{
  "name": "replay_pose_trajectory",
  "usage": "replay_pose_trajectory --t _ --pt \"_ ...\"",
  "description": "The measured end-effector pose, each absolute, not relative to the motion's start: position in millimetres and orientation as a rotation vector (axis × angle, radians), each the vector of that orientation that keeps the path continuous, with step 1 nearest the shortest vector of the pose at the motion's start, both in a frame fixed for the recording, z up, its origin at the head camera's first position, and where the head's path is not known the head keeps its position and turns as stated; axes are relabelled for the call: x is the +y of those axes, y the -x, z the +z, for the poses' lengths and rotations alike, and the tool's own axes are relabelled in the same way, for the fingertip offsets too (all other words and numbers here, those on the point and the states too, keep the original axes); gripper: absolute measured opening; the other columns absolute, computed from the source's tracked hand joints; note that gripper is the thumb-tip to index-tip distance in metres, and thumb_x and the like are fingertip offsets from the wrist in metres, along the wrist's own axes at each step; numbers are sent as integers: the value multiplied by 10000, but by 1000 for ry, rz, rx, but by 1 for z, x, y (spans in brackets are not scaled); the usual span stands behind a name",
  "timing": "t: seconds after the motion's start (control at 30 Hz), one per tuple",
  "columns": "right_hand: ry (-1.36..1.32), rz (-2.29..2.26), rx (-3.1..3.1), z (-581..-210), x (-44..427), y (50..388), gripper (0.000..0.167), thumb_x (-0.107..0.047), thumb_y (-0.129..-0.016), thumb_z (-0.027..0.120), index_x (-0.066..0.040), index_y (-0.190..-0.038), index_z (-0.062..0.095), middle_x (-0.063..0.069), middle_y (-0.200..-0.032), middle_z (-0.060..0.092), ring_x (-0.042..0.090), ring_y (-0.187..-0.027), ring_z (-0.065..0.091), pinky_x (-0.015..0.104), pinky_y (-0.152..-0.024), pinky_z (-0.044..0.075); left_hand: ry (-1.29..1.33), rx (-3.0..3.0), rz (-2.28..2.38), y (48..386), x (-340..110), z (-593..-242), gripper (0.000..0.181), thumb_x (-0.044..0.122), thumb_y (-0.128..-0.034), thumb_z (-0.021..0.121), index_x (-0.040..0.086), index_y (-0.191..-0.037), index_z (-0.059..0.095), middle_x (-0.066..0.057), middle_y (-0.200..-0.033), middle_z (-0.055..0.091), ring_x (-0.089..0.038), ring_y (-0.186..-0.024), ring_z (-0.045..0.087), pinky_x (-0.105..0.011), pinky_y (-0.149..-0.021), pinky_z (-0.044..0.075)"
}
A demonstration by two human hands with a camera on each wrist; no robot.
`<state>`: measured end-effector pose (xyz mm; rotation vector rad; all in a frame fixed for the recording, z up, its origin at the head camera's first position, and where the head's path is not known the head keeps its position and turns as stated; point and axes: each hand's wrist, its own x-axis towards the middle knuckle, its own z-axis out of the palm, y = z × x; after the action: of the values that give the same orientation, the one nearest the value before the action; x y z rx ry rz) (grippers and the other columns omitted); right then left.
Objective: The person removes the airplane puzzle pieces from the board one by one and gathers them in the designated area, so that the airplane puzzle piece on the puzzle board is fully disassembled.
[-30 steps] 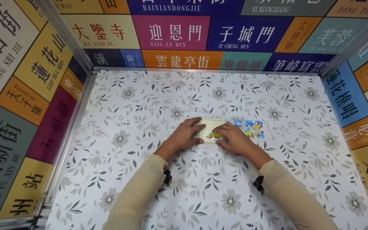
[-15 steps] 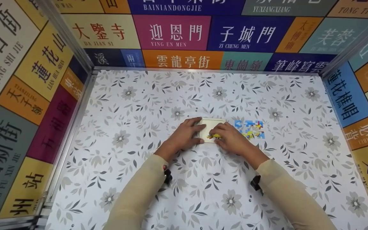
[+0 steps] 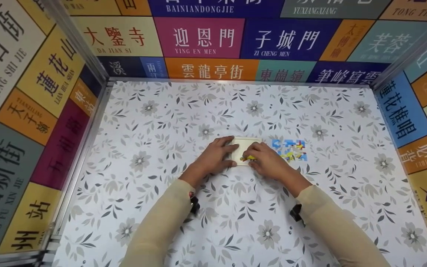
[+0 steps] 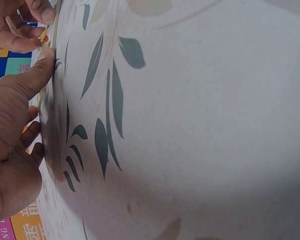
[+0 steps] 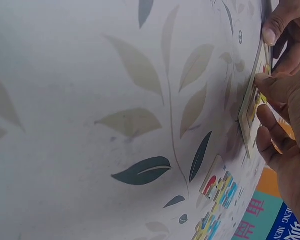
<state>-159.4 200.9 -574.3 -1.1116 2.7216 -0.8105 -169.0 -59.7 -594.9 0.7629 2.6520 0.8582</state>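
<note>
A pale wooden puzzle tray (image 3: 247, 140) lies flat near the middle of the table. My left hand (image 3: 215, 158) grips its left side, with thumb and fingers spread along that edge. Over the tray's lower right part, my right hand (image 3: 269, 159) pinches a yellow puzzle piece (image 3: 250, 157) between thumb and fingers. In the right wrist view the thumb of the right hand (image 5: 295, 110) bends down onto the tray (image 5: 246, 122). The right fingers partly cover the piece and whatever lies under it. Only a sliver of yellow shows in the left wrist view, between both hands.
Several blue, yellow and red jigsaw pieces (image 3: 290, 148) lie grouped just right of the tray. A white floral cloth (image 3: 213, 222) covers the table. Panels with large lettering (image 3: 202, 39) rise along the back and both sides.
My right hand has shifted slightly left over the tray, its fingers closing more tightly around the yellow piece. The left hand stays on the tray's edge.
</note>
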Motion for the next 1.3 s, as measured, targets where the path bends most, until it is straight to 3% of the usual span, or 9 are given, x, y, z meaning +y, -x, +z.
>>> replay_pose_trajectory --t 0.33,0.73,1.3 --pt "1164 -877 2707 -577 202 162 234 60 -961 793 -90 -1141 778 135 -1193 678 350 -1049 629 546 -941 558 -759 2649 870 169 -60 -595 664 384 -1063 751 178 -1658 539 -87 -1801 356 -361 -1659 344 -555 -1341 346" --pt "1153 -866 2725 -576 210 160 210 -6 -974 815 -101 -1159 787 124 -1200 693 334 -1065 641 541 -932 559 -738 2651 851 168 -59 -594 666 383 -1057 758 188 -1657 543 -71 -1802 359 -336 -1662 344 -532 -1345 345" --pt "1047 -838 2808 -575 269 145 207 -4 -955 805 -92 -1143 792 105 -1214 709 324 -1103 645 534 -933 548 -746 2620 933 171 -60 -601 669 355 -1047 773 159 -1647 553 -94 -1799 356 -367 -1666 327 -574 -1362 301"
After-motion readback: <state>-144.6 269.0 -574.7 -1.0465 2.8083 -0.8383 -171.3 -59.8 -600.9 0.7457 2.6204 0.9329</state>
